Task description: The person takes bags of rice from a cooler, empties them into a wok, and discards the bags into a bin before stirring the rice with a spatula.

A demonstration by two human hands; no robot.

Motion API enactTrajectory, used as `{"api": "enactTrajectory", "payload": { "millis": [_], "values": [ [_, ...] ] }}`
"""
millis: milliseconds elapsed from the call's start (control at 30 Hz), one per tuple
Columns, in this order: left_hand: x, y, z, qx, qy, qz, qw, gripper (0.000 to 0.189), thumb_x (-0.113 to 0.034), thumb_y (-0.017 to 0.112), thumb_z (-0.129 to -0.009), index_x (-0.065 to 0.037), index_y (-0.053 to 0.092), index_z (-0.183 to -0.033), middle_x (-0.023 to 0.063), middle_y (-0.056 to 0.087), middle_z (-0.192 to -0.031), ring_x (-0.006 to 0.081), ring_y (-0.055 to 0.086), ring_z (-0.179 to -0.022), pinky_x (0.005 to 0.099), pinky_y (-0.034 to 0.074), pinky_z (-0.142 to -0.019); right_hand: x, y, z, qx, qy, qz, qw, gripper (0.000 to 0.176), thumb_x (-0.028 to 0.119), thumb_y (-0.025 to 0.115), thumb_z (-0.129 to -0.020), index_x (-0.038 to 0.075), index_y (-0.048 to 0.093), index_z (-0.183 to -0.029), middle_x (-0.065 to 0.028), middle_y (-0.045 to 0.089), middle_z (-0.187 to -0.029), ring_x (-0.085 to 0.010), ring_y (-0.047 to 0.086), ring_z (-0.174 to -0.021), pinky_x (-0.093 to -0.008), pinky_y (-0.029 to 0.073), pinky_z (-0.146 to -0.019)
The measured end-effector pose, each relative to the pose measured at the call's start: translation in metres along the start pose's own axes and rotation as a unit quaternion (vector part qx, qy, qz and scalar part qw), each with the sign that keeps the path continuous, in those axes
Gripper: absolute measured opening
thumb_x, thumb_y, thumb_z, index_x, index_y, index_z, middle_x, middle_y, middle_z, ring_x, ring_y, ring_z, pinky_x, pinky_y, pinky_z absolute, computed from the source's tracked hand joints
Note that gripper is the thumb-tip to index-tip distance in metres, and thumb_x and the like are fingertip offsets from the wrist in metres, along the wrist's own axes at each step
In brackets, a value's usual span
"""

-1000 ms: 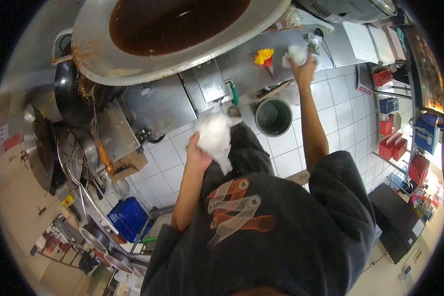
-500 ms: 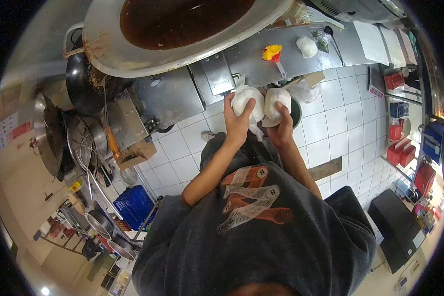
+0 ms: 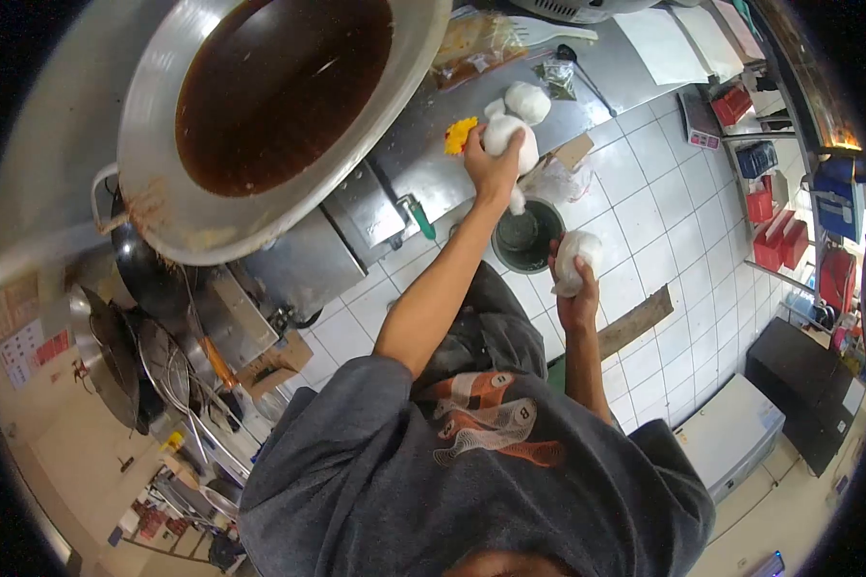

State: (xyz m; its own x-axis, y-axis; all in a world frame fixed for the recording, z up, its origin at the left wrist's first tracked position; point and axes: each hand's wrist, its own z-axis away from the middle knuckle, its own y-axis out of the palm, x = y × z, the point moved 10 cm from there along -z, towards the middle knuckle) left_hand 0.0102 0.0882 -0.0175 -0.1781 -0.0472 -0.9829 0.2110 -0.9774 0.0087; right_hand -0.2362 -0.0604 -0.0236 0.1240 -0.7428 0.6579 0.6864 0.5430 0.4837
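My left hand [image 3: 494, 175] grips a rounded white bundle [image 3: 510, 140], perhaps wrapped in plastic or cloth, at the counter's front edge. Its fingers curl round the sides, and a twisted tail hangs down. Just behind it a similar white bundle lies on the metal counter [image 3: 481, 92]. Beside my left fingers is a yellow item [image 3: 460, 136], partly hidden. My right hand [image 3: 575, 300] holds another white bundle [image 3: 580, 256] over the floor, to the right of a dark green bucket [image 3: 529, 264]. What is inside the bundles cannot be seen.
A large metal pan [image 3: 140, 144] of dark brown liquid stands at the upper left. On the counter lie a black ladle [image 3: 592, 85], a packet of green leaves [image 3: 556, 79] and a white utensil [image 3: 553, 31]. A green handle [image 3: 420, 219] juts out from the counter front.
My hands have moved apart. The left has carried its bundle forward to the counter beside the resting one; the right has drawn its bundle back past the bucket. My view has turned.
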Motion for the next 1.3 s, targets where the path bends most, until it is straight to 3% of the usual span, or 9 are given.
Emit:
{"api": "enactTrajectory", "payload": {
  "millis": [67, 200, 300, 433, 467, 633, 867, 1000, 1300],
  "values": [
    [-0.003, 0.026, -0.023, -0.047, -0.086, 0.042, 0.994, 0.056, -0.022, 0.079, -0.071, 0.004, 0.052, -0.113, 0.0201, 0.062, -0.103, 0.0299, 0.061, -0.094, 0.0376, 0.047, -0.086, 0.012, 0.014, 0.004, 0.03, -0.02, -0.017, 0.999, 0.062, 0.02, 0.06, -0.085, -0.003, 0.034, -0.136, -0.0154, 0.049, -0.132, -0.0289, 0.053, -0.117, -0.0384, 0.042, -0.101],
    [0.004, 0.066, -0.064, -0.061, 0.061, -0.26, 0.962, 0.066, -0.017, 0.073, -0.073, 0.005, 0.042, -0.127, 0.0274, 0.052, -0.12, 0.0426, 0.052, -0.11, 0.0458, 0.042, -0.095, 0.012, -0.006, -0.002, -0.024, -0.019, 0.041, 0.999, 0.061, 0.018, 0.063, -0.082, -0.007, 0.038, -0.132, -0.0181, 0.054, -0.123, -0.0295, 0.058, -0.11, -0.0382, 0.049, -0.093],
    [-0.084, 0.053, 0.003, 0.024, 0.165, -0.15, 0.975, 0.071, -0.028, 0.068, -0.084, 0.005, 0.032, -0.136, 0.0277, 0.044, -0.126, 0.0382, 0.045, -0.117, 0.0449, 0.037, -0.098, 0.046, 0.012, -0.002, -0.062, -0.13, 0.228, 0.963, 0.048, 0.024, 0.073, -0.075, -0.001, 0.056, -0.111, -0.0118, 0.066, -0.102, -0.0215, 0.063, -0.087, -0.0323, 0.05, -0.072],
    [-0.061, 0.024, 0.124, 0.349, -0.263, 0.122, 0.891, 0.08, -0.032, 0.073, -0.083, -0.001, 0.027, -0.14, 0.0182, 0.05, -0.123, 0.0227, 0.048, -0.115, 0.0336, 0.04, -0.096, 0.073, 0.107, 0.028, 0.028, -0.301, 0.499, 0.812, 0.057, 0.015, 0.077, -0.064, 0.003, 0.056, -0.116, -0.0164, 0.057, -0.101, -0.0335, 0.056, -0.096, -0.0382, 0.045, -0.085],
    [-0.064, 0.006, 0.131, 0.357, -0.2, 0.082, 0.909, 0.074, -0.027, 0.073, -0.084, -0.003, 0.029, -0.138, 0.0164, 0.053, -0.119, 0.0196, 0.053, -0.109, 0.0319, 0.044, -0.091, 0.072, 0.137, 0.041, 0.065, -0.338, 0.532, 0.774, 0.06, 0.013, 0.076, -0.062, 0.003, 0.055, -0.118, -0.0181, 0.054, -0.105, -0.0352, 0.053, -0.101, -0.0381, 0.044, -0.087],
    [-0.064, -0.102, 0.125, 0.222, -0.22, 0.234, 0.921, 0.036, -0.018, 0.058, -0.094, -0.002, 0.043, -0.124, 0.0125, 0.058, -0.109, 0.0201, 0.06, -0.096, 0.0325, 0.052, -0.081, 0.023, 0.19, 0.076, 0.251, -0.265, 0.429, 0.826, 0.057, 0.009, 0.074, -0.062, 0.003, 0.056, -0.115, -0.0154, 0.052, -0.108, -0.0297, 0.051, -0.103, -0.0354, 0.041, -0.09],
    [-0.085, -0.259, 0.153, 0.071, -0.067, 0.216, 0.972, 0.04, -0.035, 0.042, -0.101, -0.002, 0.042, -0.123, 0.0143, 0.061, -0.107, 0.0179, 0.061, -0.092, 0.031, 0.051, -0.081, -0.07, 0.222, 0.136, 0.254, -0.155, 0.422, 0.856, 0.041, 0.015, 0.068, -0.084, 0.001, 0.056, -0.12, -0.0075, 0.057, -0.105, -0.017, 0.054, -0.102, -0.0295, 0.041, -0.09],
    [-0.1, -0.36, 0.182, -0.02, 0.026, 0.061, 0.998, 0.044, -0.039, 0.038, -0.101, -0.001, 0.038, -0.125, 0.0145, 0.063, -0.105, 0.0168, 0.06, -0.092, 0.028, 0.048, -0.083, -0.16, 0.255, 0.209, 0.31, 0.229, 0.277, 0.88, 0.046, 0.025, 0.07, -0.083, 0.004, 0.058, -0.123, -0.0146, 0.059, -0.118, -0.0222, 0.054, -0.112, -0.0332, 0.041, -0.097],
    [-0.137, -0.541, 0.244, -0.171, 0.089, 0.206, 0.959, 0.028, -0.016, 0.05, -0.098, 0.0, 0.044, -0.12, 0.0095, 0.057, -0.102, 0.0156, 0.057, -0.096, 0.0286, 0.047, -0.084, -0.257, 0.342, 0.332, 0.492, -0.068, 0.419, 0.76, 0.05, 0.02, 0.07, -0.083, 0.004, 0.055, -0.127, -0.0156, 0.06, -0.121, -0.0233, 0.057, -0.109, -0.0313, 0.043, -0.093]
  ]
}}
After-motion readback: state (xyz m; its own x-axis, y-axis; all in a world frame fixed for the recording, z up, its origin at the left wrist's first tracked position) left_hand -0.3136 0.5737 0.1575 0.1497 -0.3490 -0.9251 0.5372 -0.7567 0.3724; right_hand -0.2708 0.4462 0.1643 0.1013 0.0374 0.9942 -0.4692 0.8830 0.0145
